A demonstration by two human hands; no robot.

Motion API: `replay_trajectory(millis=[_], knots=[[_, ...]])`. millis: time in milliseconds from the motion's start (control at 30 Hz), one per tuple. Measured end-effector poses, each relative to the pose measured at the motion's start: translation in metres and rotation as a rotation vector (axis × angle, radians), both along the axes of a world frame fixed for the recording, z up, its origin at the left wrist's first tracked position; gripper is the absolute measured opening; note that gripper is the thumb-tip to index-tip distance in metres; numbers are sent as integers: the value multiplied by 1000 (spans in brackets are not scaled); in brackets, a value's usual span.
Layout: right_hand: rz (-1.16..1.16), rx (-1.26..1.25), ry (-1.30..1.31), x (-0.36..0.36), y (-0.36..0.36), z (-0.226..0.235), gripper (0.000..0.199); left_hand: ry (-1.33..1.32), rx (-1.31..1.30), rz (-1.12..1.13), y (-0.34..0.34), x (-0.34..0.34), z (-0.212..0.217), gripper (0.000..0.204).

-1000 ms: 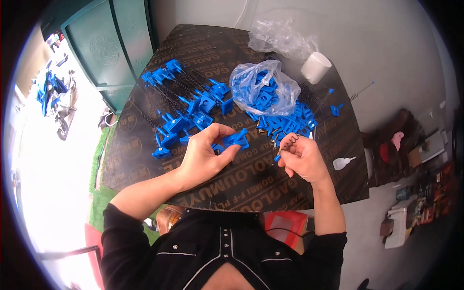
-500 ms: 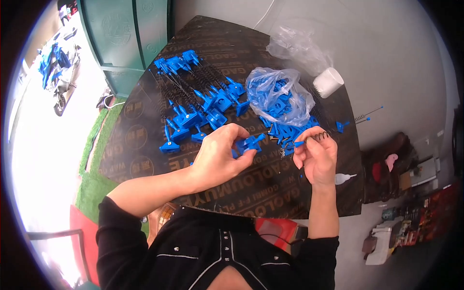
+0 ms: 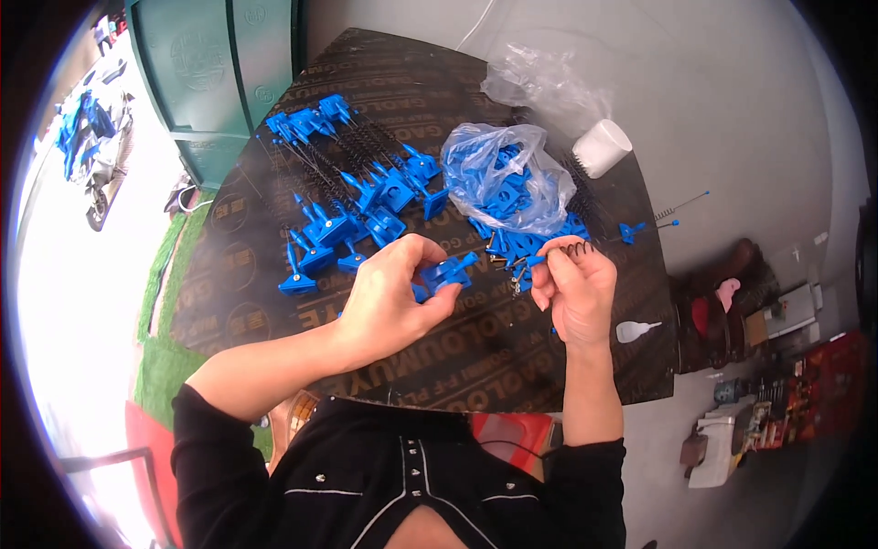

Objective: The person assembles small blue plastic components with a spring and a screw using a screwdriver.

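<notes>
Left hand (image 3: 389, 297) pinches a blue plastic bracket piece (image 3: 448, 272); at its 3 o'clock, right hand (image 3: 576, 291) pinches a dark coiled metal spring (image 3: 569, 249) above the dark printed board counter (image 3: 476, 339).

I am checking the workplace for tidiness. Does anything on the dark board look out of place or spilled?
Nothing looks damaged. Only two thin blue-tipped metal pins lie at the dark board's far right edge, poking past it, and a small white dropper bottle lies on its side near the right hand.
</notes>
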State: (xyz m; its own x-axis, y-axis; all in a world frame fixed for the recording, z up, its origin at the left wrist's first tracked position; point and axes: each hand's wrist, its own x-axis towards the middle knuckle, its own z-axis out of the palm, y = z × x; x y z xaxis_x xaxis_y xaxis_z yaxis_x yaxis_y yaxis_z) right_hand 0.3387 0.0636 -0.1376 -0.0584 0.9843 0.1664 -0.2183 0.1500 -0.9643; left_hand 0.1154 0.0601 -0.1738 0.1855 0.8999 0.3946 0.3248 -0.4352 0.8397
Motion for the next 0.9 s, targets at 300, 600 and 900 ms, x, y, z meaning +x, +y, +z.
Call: replay_trajectory(millis=[300, 600, 900], knots=[[-93, 109, -140, 5, -6, -4, 8, -81, 16, -17, 3, 3, -4, 30], [-153, 145, -221, 5, -9, -4, 12, -74, -26, -13, 2, 5, -7, 31], [-195, 145, -259, 5, -10, -2, 16, -58, -26, -23, -1, 6, -3, 30]])
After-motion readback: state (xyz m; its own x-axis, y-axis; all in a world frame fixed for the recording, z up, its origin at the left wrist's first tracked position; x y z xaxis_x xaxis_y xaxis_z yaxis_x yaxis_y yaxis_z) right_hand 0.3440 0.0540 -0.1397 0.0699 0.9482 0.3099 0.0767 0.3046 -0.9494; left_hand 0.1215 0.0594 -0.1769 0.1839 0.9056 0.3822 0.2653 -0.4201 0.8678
